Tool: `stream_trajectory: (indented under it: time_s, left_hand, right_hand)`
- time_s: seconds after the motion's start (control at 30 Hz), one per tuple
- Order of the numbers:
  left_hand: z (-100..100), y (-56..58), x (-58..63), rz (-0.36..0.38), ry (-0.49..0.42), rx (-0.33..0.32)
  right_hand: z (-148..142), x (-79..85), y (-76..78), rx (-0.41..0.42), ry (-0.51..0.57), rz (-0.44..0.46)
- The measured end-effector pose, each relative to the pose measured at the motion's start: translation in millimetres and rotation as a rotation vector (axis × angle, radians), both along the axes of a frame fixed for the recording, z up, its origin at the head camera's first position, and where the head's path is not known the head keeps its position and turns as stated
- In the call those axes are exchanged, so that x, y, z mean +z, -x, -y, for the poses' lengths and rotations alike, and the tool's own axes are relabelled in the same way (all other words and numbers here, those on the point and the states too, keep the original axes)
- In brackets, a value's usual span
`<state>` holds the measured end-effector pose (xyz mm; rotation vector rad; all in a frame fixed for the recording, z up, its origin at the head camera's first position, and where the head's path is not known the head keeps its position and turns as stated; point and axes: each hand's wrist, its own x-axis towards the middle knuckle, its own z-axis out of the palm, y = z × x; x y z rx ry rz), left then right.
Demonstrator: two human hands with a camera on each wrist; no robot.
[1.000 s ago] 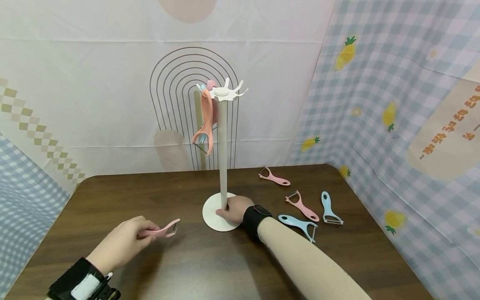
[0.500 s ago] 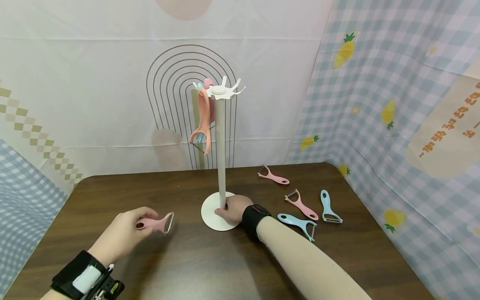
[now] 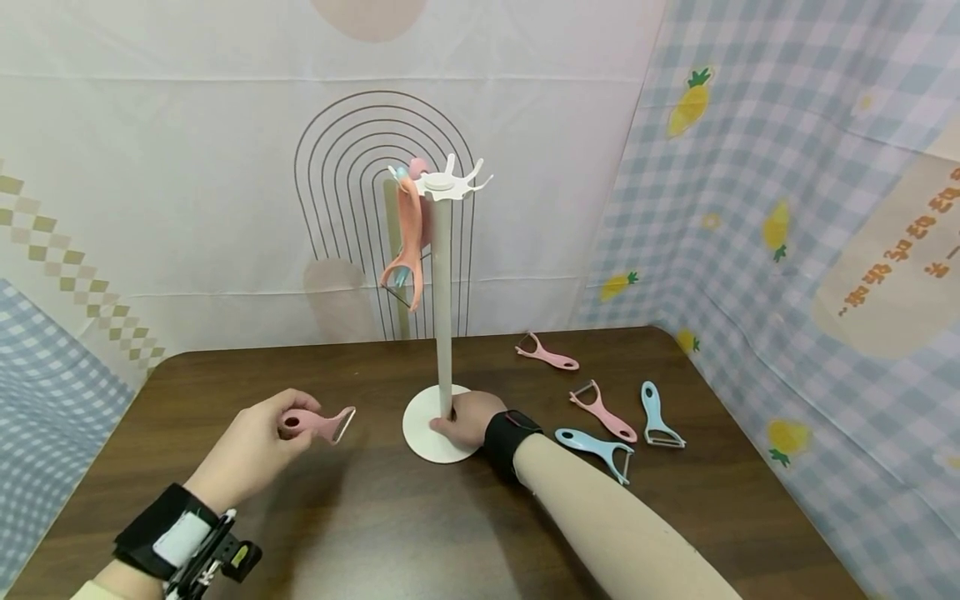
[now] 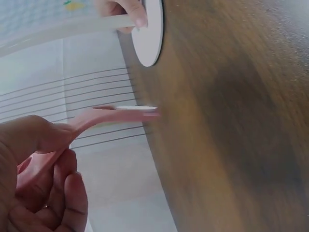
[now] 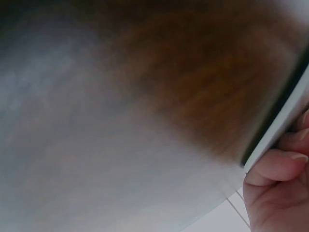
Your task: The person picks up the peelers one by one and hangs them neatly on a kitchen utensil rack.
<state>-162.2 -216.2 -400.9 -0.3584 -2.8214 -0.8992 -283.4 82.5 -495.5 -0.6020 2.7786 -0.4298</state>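
In the head view my left hand [image 3: 255, 446] pinches a pink peeler [image 3: 318, 424] by its handle, held over the table left of the white stand [image 3: 443, 292]. The left wrist view shows this peeler's handle between thumb and fingers, its blade end pointing away from the hand. Low on the stand, my right hand [image 3: 474, 418] grips it where the pole meets the round base [image 3: 423, 442]. From the stand's hooks at upper left hang an orange peeler [image 3: 409, 225], a light blue one [image 3: 401, 275] mostly hidden behind it, and a pink one [image 3: 418, 167], partly hidden.
Right of the stand lie two pink peelers [image 3: 551, 356] and two light blue peelers [image 3: 592, 443] on the brown table [image 3: 360, 533]. A white patterned cloth [image 3: 187, 208] hangs behind the table, with a blue checked cloth [image 3: 727, 250] at the right.
My left hand has moved slightly up and away from me, and the pink peeler has turned so its handle hole shows. The right hand keeps its grip on the stand.
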Motion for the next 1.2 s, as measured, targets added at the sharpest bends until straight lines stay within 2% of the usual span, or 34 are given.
stream_trajectory:
  time_s: [0.13, 0.3, 0.53, 0.63, 1.0, 1.2]
  left_hand:
    - [-0.6, -0.3, 6.4, -0.029, -0.066, 0.017]
    - [-2.5, 0.4, 16.3, -0.100, -0.164, 0.021]
    - [-7.8, 4.8, 33.1, -0.244, -0.234, 0.097]
    - [-12.1, 6.3, 42.8, -0.280, -0.258, 0.112]
    - [-36.0, 8.0, 92.9, -0.378, -0.353, 0.082]
    - [-55.5, 8.7, 122.7, -0.429, -0.373, 0.024]
  right_hand:
    - [-0.1, 0.7, -0.6, 0.001, 0.003, -0.008]
    - [0.1, 1.4, -1.6, 0.003, 0.009, -0.020]
    - [0.4, 0.6, -2.1, 0.005, 0.014, -0.026]
    - [0.2, -0.4, -1.6, 0.000, 0.014, -0.024]
    - [0.2, 1.7, -3.6, -0.012, 0.015, -0.025]
    - [0.2, 3.1, -5.3, -0.003, 0.005, -0.048]
